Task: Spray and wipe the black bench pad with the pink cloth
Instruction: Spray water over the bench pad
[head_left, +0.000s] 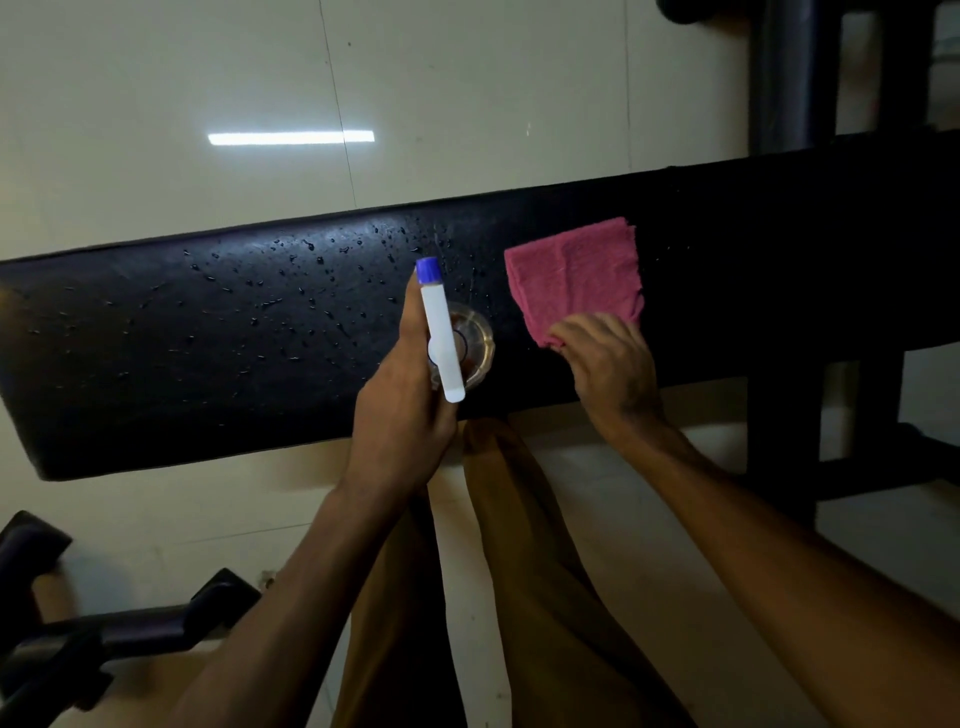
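Observation:
The black bench pad (208, 338) runs across the view, with many droplets on its left and middle parts. My left hand (405, 405) grips a spray bottle (441, 338) with a white head and blue nozzle, held over the pad's middle, nozzle pointing away from me. A folded pink cloth (576, 275) lies flat on the pad to the right of the bottle. My right hand (608, 364) pinches the cloth's near corner with its fingertips.
The bench's dark metal frame (779, 467) stands at the right, with an upright post (789, 78) behind. More black equipment (104, 634) sits at the lower left on the glossy tiled floor (208, 78). My legs (519, 597) are close to the pad's near edge.

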